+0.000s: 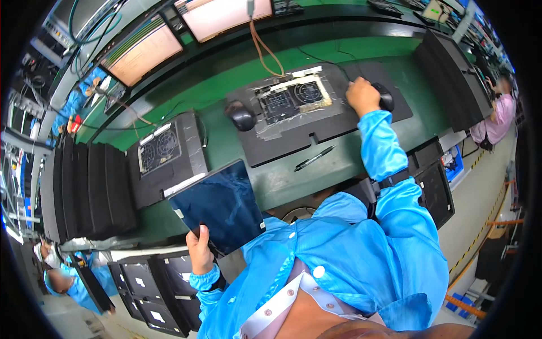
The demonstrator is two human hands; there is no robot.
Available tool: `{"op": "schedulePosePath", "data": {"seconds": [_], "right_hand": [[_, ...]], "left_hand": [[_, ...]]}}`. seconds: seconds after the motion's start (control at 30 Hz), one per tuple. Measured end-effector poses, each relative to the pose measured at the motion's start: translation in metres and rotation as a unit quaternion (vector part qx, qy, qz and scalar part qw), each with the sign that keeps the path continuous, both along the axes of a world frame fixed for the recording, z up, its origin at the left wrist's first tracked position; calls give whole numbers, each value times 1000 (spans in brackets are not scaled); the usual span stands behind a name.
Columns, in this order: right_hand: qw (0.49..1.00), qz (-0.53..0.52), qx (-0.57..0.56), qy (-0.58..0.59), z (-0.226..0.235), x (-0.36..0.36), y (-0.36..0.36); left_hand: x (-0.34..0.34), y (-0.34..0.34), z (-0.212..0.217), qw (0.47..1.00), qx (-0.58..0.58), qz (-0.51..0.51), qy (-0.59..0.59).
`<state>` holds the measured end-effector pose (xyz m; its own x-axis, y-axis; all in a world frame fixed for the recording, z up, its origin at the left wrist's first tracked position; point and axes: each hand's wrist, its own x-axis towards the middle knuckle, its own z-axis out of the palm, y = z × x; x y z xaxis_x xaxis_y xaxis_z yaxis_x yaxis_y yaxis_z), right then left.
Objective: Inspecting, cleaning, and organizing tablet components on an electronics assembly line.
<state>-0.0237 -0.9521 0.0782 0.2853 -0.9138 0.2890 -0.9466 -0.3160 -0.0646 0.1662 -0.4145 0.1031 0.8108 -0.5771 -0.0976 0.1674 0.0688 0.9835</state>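
Observation:
My left hand [201, 248] grips the lower left edge of a dark, glossy tablet-like panel [217, 206], thumb on its face. The panel is tilted in front of my body, over the bench's near edge, with small white tabs at its sides. My right hand [363, 95] is closed over a black foam mat [282, 150], beside a black mouse [385, 97]. A thin dark cable runs up to these fingers; what they hold, if anything, is hidden. Left of it, a taped fixture with round patterns [293, 97] lies on the mat, and a second black mouse [241, 116] is at the mat's left.
A pen [315, 158] lies on the green bench [282, 183]. Black foam trays stand at the left [96, 192] and right [454, 79]. Another fixture [160, 151] sits on the left mat. Monitors [141, 51] line the back. Other people work at both sides.

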Motion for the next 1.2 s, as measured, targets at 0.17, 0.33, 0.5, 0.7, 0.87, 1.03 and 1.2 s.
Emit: {"op": "schedulePosePath", "data": {"seconds": [0.17, 0.33, 0.5, 0.7, 0.87, 1.03, 1.2], "right_hand": [[978, 140, 128, -91, -57, -69, -91], [794, 98, 250, -545, 8, -56, -38], [347, 235, 647, -637, 51, -20, 118], [526, 417, 544, -503, 70, 12, 228], [522, 434, 566, -468, 72, 18, 228], [515, 423, 594, -451, 73, 20, 227], [521, 462, 568, -438, 69, 22, 225]], "left_hand": [[16, 11, -17, 981, 148, -114, -44], [20, -5, -14, 950, 189, -237, -80], [17, -16, -16, 944, 189, -263, -69], [11, -37, -6, 935, 179, -298, -67], [14, -37, -10, 926, 204, -314, -51], [10, -38, -10, 930, 170, -310, -100], [5, -42, -1, 933, 202, -292, -60]]}}
